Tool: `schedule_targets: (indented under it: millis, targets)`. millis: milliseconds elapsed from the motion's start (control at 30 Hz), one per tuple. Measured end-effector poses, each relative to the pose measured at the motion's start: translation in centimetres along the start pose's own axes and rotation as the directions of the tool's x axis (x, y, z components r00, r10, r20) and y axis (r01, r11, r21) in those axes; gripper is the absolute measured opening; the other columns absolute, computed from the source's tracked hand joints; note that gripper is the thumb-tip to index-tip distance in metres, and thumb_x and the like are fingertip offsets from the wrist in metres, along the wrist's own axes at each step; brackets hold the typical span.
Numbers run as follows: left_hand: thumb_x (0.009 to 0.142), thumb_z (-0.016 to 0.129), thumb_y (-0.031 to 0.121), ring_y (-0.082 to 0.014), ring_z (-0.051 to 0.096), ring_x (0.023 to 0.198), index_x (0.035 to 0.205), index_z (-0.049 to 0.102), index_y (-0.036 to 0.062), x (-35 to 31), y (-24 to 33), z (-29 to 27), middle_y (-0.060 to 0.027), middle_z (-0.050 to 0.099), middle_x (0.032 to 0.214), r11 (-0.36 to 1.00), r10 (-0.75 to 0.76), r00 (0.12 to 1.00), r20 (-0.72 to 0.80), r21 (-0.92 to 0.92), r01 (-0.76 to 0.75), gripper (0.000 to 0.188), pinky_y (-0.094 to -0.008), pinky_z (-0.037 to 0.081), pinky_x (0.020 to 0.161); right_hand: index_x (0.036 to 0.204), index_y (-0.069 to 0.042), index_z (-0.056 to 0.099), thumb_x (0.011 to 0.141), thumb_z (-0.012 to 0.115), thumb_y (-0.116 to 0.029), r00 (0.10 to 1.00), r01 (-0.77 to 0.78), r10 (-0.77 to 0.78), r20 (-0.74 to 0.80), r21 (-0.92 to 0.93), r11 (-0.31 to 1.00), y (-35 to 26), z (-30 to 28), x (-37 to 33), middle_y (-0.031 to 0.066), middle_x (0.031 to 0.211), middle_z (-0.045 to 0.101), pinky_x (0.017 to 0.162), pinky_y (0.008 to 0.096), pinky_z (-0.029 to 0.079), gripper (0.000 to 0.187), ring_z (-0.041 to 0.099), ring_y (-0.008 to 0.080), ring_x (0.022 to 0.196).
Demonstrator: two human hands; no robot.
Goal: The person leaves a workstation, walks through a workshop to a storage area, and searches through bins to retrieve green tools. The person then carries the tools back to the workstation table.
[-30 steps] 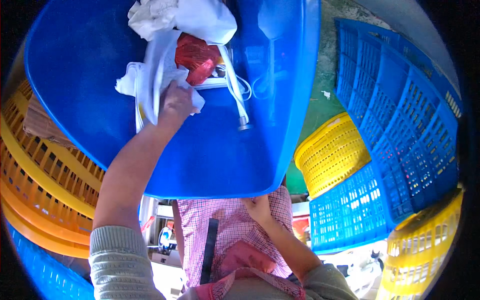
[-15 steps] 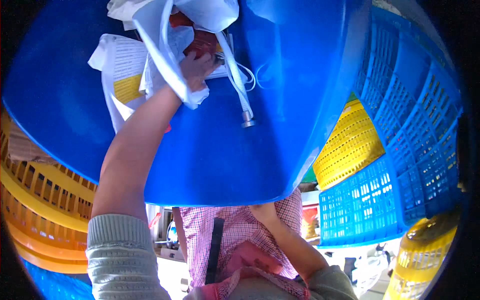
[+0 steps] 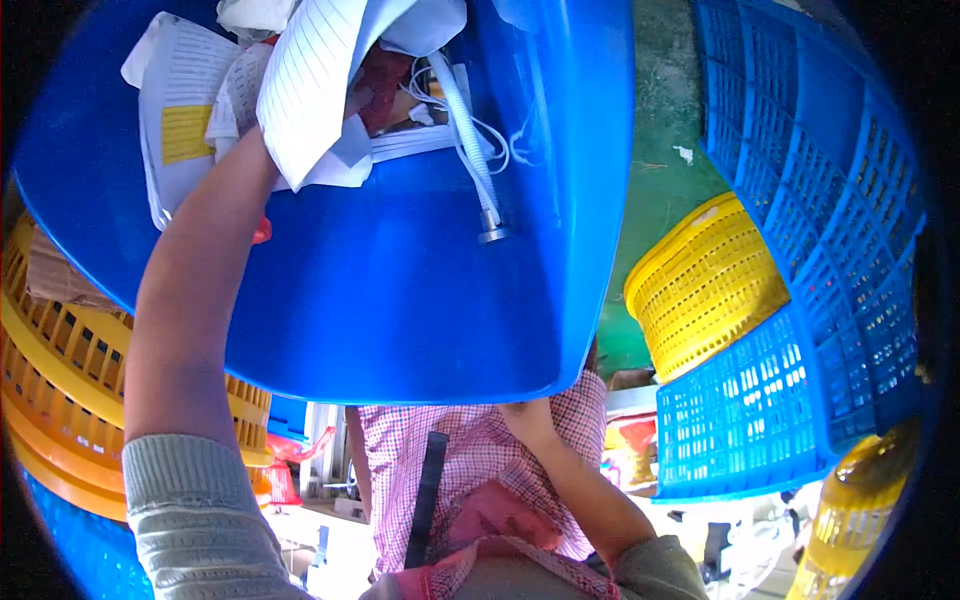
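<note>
My left forearm (image 3: 190, 290) reaches into a large blue bin (image 3: 400, 330). The left hand itself is hidden behind a white printed sheet of paper (image 3: 318, 85), among loose papers. Beside it lie more printed sheets with a yellow block (image 3: 188, 135), a dark red crumpled thing (image 3: 382, 88) and a white corrugated hose (image 3: 465, 130) with a metal end. Thin white cord loops next to the hose. My right hand (image 3: 525, 415) is at the bin's near edge, on the outside; its fingers are hidden by the bin.
Orange and yellow slotted baskets (image 3: 70, 390) stand at the left. To the right are a yellow basket (image 3: 705, 285) and large blue crates (image 3: 740, 410) on a green floor (image 3: 665, 120). A checked pink apron (image 3: 480, 450) hangs below the bin's edge.
My left arm has moved left, and its hand has gone out of sight behind the paper. The white sheet has swung left and spread out. More green floor shows right of the bin.
</note>
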State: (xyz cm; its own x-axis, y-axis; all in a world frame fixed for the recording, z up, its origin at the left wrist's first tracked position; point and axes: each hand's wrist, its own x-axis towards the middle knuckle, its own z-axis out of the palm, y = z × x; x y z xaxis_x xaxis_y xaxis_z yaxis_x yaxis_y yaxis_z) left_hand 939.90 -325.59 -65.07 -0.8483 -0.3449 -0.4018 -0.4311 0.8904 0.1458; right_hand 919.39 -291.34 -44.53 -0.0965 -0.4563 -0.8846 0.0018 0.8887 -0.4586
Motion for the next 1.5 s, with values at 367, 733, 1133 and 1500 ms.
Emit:
schedule_targets:
  millis: [367,733,1133,1500]
  targets:
    - [0.073,0.052,0.018,-0.0253,0.055,0.089,0.102,0.057,0.007,-3.8,-8.7,-8.7,-0.0122,0.056,0.099,0.952,-0.307,0.95,-0.053,-0.02,0.306,0.032,-0.0393,0.043,0.074,0.106,0.001,0.047,0.076,0.061,-0.001,0.967,-0.242,0.205,0.152,0.292,0.925,1.3,-0.3,-0.9,0.0078,0.097,0.055,0.075,0.0283,0.044,0.033,0.053,0.0162,0.088]
    - [0.072,0.052,0.018,-0.026,0.056,0.089,0.104,0.056,0.0068,-3.6,-9.1,-11.1,-0.0122,0.057,0.098,0.931,-0.363,0.93,-0.056,-0.048,0.361,0.034,-0.04,0.044,0.073,0.099,0.001,0.052,0.076,0.061,0.0,0.986,-0.117,0.071,0.154,0.311,0.943,1.4,0.6,-0.8,0.0064,0.092,0.058,0.074,0.029,0.044,0.024,0.055,0.016,0.084]
    - [0.072,0.054,0.017,-0.0261,0.058,0.07,0.101,0.057,0.0077,0.4,12.5,-13.9,-0.0118,0.058,0.075,0.922,-0.197,0.963,0.185,-0.298,0.246,0.031,-0.0398,0.048,0.06,0.102,-0.003,0.056,0.077,0.063,-0.006,0.901,-0.096,-0.029,0.434,0.264,0.96,-3.6,0.1,0.9,0.0044,0.089,0.059,0.069,0.0241,0.044,0.026,0.056,0.0102,0.079]
    - [0.089,0.044,0.025,-0.0219,0.037,0.118,0.122,0.041,-0.0003,-11.2,10.4,-17.9,-0.0133,0.04,0.128,-0.173,-0.985,-0.027,0.171,-0.966,0.193,0.042,-0.0327,0.03,0.096,0.098,-0.002,0.054,0.069,0.057,0.001,0.487,0.853,-0.865,-0.121,-0.147,0.501,-29.0,9.3,15.0,0.0154,0.095,0.053,0.078,0.0339,0.041,0.03,0.052,0.0301,0.088]
